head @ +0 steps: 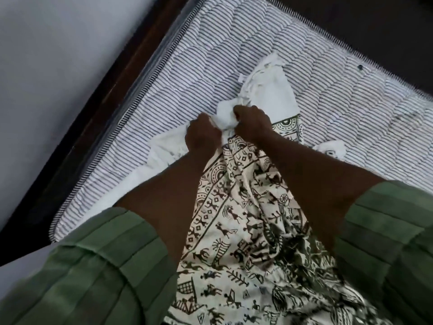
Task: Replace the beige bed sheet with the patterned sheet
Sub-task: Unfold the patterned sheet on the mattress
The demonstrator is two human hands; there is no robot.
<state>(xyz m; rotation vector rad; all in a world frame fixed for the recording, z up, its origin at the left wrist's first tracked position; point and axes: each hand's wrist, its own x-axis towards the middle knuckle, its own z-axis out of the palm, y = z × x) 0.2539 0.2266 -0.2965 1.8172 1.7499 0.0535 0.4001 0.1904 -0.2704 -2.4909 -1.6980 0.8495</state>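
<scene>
Two hands work one patterned sheet [246, 219] lying bunched on the striped mattress [210, 55]. The left hand [202, 134] and right hand [251, 123] sit close together, fingers curled tight, each gripping the sheet's white underside. Two green sleeves [100, 266] show.

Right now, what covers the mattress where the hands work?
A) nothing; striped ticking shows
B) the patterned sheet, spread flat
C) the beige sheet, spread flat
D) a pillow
A: the mattress lies bare and striped around both hands, which grip the bunched patterned sheet.
</scene>
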